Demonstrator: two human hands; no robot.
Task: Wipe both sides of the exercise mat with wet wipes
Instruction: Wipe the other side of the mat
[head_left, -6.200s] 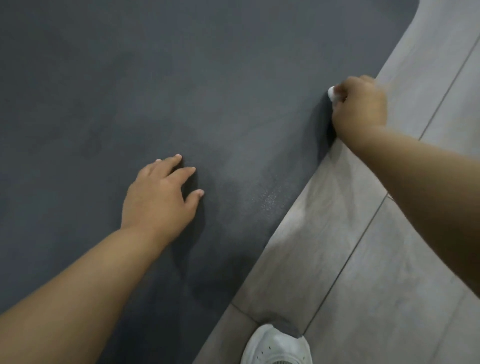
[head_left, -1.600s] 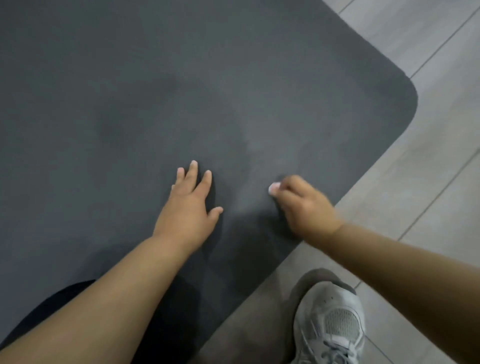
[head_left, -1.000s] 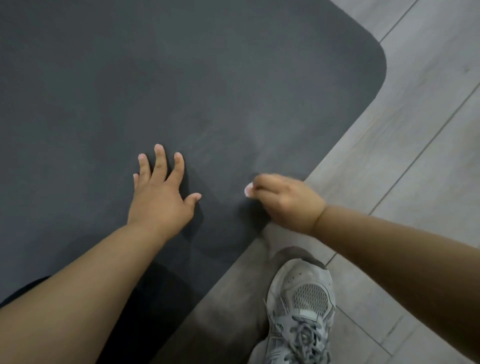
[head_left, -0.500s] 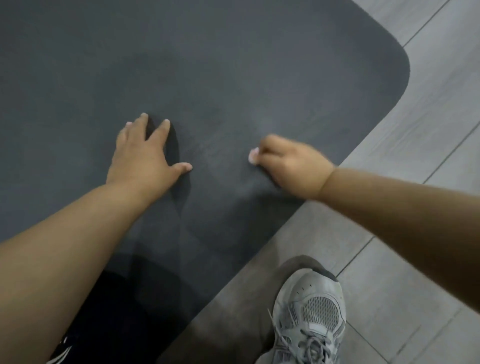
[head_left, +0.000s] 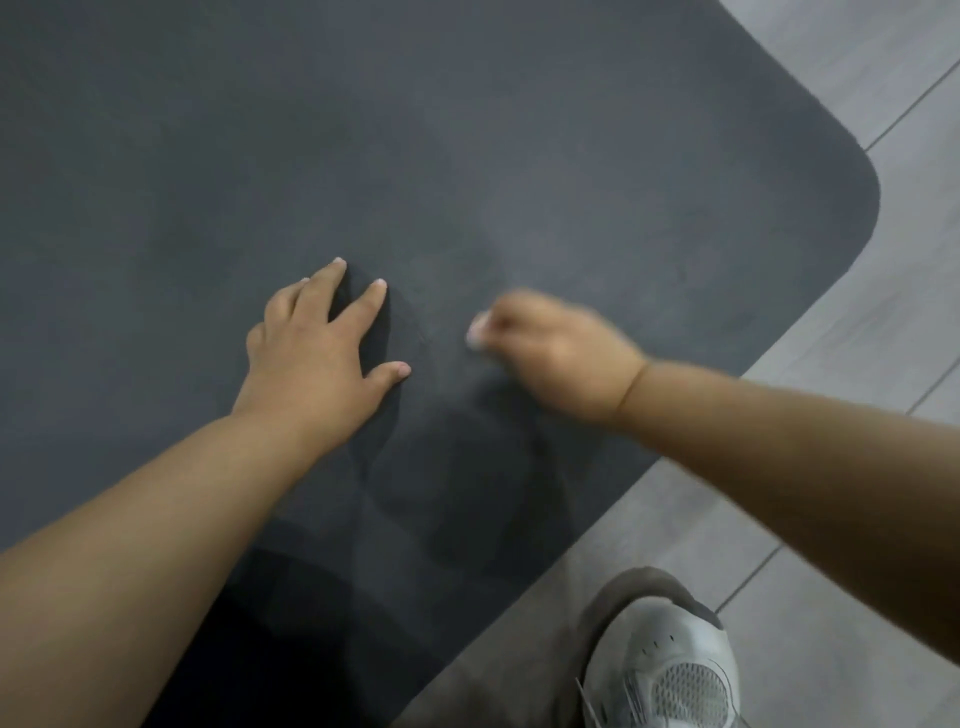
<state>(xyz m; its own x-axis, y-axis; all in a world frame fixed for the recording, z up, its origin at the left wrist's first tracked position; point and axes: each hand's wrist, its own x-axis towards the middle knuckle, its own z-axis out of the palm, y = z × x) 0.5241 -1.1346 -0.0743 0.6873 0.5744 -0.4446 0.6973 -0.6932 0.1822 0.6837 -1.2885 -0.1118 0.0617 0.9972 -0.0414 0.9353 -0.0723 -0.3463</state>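
A dark grey exercise mat (head_left: 467, 156) lies flat on the floor and fills most of the view; its rounded corner is at the right. My left hand (head_left: 317, 348) rests flat on the mat with fingers spread. Just to its right, my right hand (head_left: 556, 353) is blurred by motion and curls round a small white wet wipe (head_left: 477, 332), of which only a bit shows past the fingers, down on the mat's surface.
Grey wood-look floor planks (head_left: 857, 597) run along the mat's right and lower edge. My grey and white sneaker (head_left: 670, 670) stands on the floor just off the mat's edge. Dark clothing shows at the bottom left.
My right hand has kept rubbing the wipe over the mat near its edge and now sits slightly farther in. My left hand stays flat on the mat. The view has shifted.
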